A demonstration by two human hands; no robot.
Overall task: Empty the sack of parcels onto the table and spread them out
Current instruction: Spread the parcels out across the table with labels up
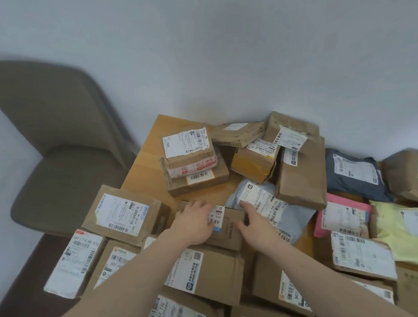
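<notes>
Several cardboard parcels with white labels cover the wooden table (151, 162). Both my hands are on one small brown box (229, 227) near the middle. My left hand (195, 221) lies over its left end, fingers curled round the far edge. My right hand (251, 223) holds its right end, fingers reaching past onto the label of a grey mailer bag (281, 212). Two taped boxes (193, 164) are stacked behind. No sack is in view.
A grey-brown chair (61, 153) stands left of the table against the white wall. At the right lie a dark blue bag (355, 173), a pink mailer (343, 214) and a yellow bag (411, 231). Bare wood shows at the table's far left corner.
</notes>
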